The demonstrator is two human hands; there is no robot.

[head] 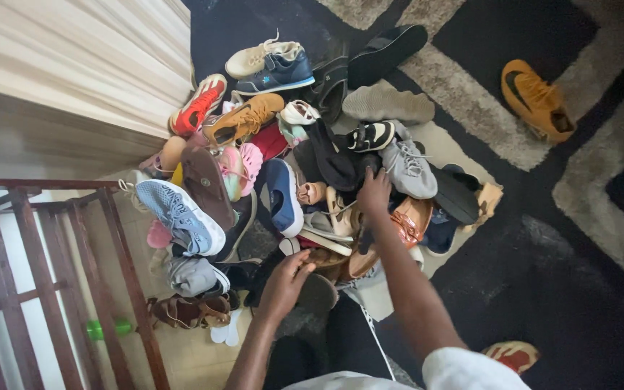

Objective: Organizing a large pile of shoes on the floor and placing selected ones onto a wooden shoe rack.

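Setting: a heap of mixed shoes (283, 180) lies on the floor, partly on a dark rug (543, 274) with pale angular bands, seen from above by the head camera.
Left hand: the left hand (283, 285) reaches into the near edge of the heap, fingers curled down over a dark shoe (318, 292); whether it actually grips the shoe cannot be told, since the fingertips are hidden.
Right hand: the right hand (374, 193) lies deeper in the heap, fingers bent and closed on a black strap or shoe edge (366, 162) (the exact item is unclear among the overlapping pieces).
Near the right hand: a grey lace-up sneaker (407, 167) sits just beside it, and a tan sandal (409, 220) lies below the wrist.
Centre of heap: a blue shoe (284, 196) stands on its side, a brown flip-flop (205, 186) leans next to a light-blue mesh sneaker (180, 217).
Far side of heap: a tan lace-up shoe (243, 119), a red-orange sneaker (198, 105) and a navy sneaker (277, 72) lie near the wall.
Apart from the heap: an orange sneaker (536, 100) lies alone on the rug, well apart.
Left margin: a dark wooden rack (74, 274) stands beside the heap, with a small green object (108, 328) on the tiles behind its bars.
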